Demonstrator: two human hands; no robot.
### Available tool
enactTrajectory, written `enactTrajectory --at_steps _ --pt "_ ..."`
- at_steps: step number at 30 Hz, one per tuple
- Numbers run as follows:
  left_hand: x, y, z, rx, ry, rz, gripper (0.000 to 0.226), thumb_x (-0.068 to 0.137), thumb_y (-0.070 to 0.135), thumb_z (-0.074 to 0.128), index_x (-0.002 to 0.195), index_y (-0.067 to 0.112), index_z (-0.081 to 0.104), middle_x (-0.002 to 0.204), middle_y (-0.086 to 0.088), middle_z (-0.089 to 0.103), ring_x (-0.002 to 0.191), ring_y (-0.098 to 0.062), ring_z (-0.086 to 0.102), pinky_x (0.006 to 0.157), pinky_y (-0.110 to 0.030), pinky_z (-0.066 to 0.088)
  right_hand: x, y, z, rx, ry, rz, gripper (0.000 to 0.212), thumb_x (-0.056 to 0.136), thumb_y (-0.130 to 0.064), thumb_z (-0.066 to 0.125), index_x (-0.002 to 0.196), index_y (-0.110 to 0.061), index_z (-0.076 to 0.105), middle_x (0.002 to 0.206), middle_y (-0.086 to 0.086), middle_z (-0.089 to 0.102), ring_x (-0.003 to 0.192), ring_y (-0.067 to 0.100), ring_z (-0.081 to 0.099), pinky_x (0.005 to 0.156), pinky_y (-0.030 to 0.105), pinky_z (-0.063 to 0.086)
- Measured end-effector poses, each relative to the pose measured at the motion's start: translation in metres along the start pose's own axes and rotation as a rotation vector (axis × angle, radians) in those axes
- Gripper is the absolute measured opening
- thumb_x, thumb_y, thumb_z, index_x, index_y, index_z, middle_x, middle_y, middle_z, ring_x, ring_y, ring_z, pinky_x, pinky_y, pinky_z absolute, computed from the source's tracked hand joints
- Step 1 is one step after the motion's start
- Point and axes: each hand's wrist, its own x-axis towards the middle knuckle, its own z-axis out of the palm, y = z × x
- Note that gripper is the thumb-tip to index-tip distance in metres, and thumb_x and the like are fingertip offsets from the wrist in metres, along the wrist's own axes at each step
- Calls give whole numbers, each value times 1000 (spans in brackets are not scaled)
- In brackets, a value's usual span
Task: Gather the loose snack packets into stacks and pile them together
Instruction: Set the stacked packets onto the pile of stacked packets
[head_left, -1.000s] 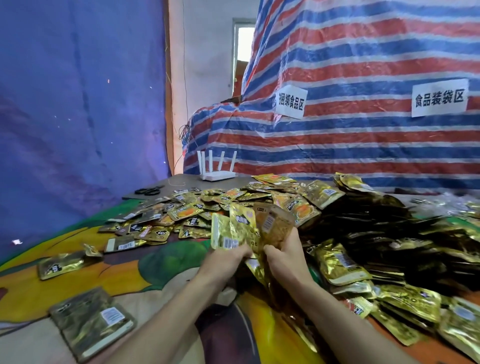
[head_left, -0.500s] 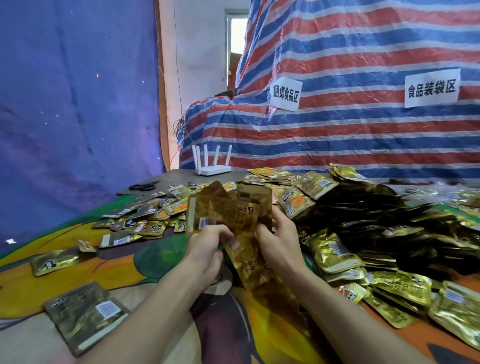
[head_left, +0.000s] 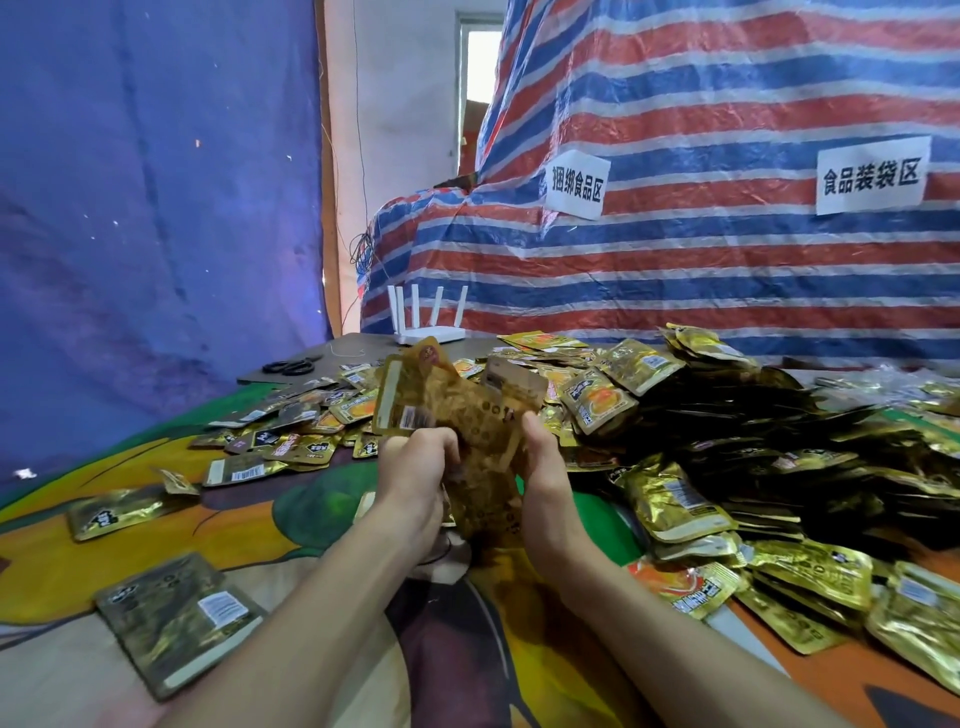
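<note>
Fan of packets (head_left: 470, 415) sits between left hand (head_left: 415, 470) and right hand (head_left: 543, 467). Big heap (head_left: 779, 447) lies right of them, loose packets (head_left: 291, 441) beyond-left, one stack (head_left: 176, 618) near-left, scissors (head_left: 288, 367) and router (head_left: 427, 332) farther behind.

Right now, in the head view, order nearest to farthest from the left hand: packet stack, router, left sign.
From the left hand, gripping packets:
1. Packet stack, lower left.
2. Router, far centre.
3. Left sign, on the tarp behind.

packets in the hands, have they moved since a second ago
Yes, the packets have risen: their top now reaches the base of the white router; earlier it sat well below.
</note>
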Motion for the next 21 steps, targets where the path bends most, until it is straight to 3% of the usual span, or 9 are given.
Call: enactTrajectory --at_steps 2,4,7,9,10,12,16,19,21 --pt "0 -3 0 43 2 20 30 70 -17 40 79 11 50 61 -3 54 54 -19 52 45 -25 42 -1 1 -1 -135 18 -13 38 93 -53 52 116 -26 65 108 -7 74 104 8 69 91 29 54" --pt "0 -6 0 80 -15 55 34 67 -12 43 83 16 51 69 -4 54 61 -21 53 49 -27 44 -1 2 -3 -237 49 -43 14 96 -30 67 110 -31 63 101 -12 74 98 2 69 89 25 55" --pt "-2 -7 -4 184 -55 114 48 47 5 50 92 20 56 93 -9 62 88 -31 59 66 -37 52 0 3 -9 -214 38 -41 31 89 4 70 110 -19 63 99 -2 73 93 13 72 83 31 59" --pt "-3 -7 -8 323 -78 132 60 44 14 54 103 23 57 111 -12 61 104 -34 58 83 -49 53 0 0 -12 -182 8 -46 37 85 11 70 114 -12 62 97 0 73 89 12 73 76 26 58" --pt "-3 -7 -10 374 -100 119 69 45 16 55 114 23 55 110 -9 62 103 -32 58 82 -49 52 0 -1 -14 -172 -4 -45 42 83 13 70 116 -11 62 98 -1 74 89 10 73 74 23 57" --pt "-5 -8 -10 450 -169 75 83 48 18 55 130 20 47 101 -4 64 97 -27 59 80 -42 50 0 -4 -16 -171 -18 -49 53 72 12 72 117 -13 61 98 -3 73 89 6 72 72 20 56" --pt "-13 -13 -7 736 -295 87 49 61 33 55 109 37 49 104 -3 67 105 -31 59 94 -47 50 0 -8 -20 -260 48 -29 52 55 -12 55 106 -21 58 93 -5 68 82 3 67 69 20 53" --pt "-15 -23 -3 682 -402 189 54 72 29 57 115 57 41 108 1 69 105 -23 65 97 -51 52 2 -9 -22 -230 110 -83 49 58 -11 50 106 -22 54 96 -1 67 83 5 67 75 28 56" --pt "-18 -28 0 617 -492 261 65 77 26 61 128 57 34 115 6 69 111 -15 65 98 -41 53 2 -10 -22 -167 133 -135 50 61 -8 49 110 -19 54 94 0 67 83 8 68 72 28 58"
